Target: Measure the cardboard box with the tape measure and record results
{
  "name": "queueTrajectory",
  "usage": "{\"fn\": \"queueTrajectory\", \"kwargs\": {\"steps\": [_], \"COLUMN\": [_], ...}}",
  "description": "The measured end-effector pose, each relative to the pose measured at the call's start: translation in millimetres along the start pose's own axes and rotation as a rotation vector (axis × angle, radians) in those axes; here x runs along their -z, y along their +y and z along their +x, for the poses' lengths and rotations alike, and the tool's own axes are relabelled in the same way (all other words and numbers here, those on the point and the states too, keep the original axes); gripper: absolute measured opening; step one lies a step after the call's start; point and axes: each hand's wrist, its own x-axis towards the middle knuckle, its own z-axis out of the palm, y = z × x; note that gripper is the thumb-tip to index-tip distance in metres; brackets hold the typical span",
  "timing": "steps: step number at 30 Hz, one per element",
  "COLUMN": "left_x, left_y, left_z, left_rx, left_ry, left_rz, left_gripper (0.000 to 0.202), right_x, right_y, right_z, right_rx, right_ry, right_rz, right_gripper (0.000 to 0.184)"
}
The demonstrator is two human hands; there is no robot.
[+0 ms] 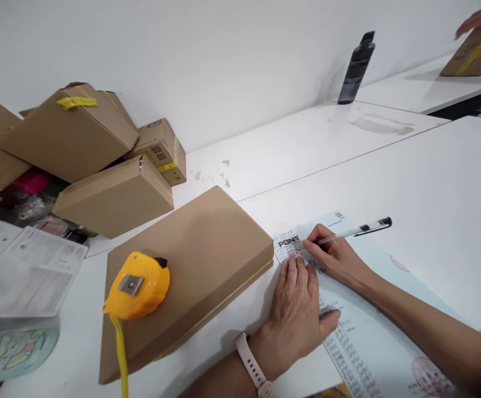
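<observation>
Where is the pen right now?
In the head view, the pen is right of centre, held in the right hand over the pale printed sheet, up and to the right of the left hand.

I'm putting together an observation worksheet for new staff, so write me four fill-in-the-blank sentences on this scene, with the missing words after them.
1. The right hand holds a ____.
2. The pink wristband is worn on the ____ wrist.
3. The yellow tape measure rests on top of a brown cardboard ____.
4. Near the fingertips, large bold letters on the paper spell ____.

Missing words: pen; left; box; PONY.
</observation>
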Motion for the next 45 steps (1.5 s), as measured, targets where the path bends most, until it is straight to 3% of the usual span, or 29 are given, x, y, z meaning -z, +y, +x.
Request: {"fn": "queueTrajectory", "kwargs": {"steps": [11, 45], "left_x": [1.4, 1.4], "left_y": [2, 1], "left_z": [-1, 0], "left_rx": [-0.024, -0.031], "left_ry": [0.096, 0.032], "left_rz": [0.129, 0.087], "left_gripper": [0.076, 0.075], "right_x": [-3, -1], "right_y": [8, 11], "right_z": [0, -2], "right_rx": [-0.022, -0.032], "right_ry": [0.025, 0.024], "right_rz": [-0.042, -0.092], "right_gripper": [0.041, 0.037]}}
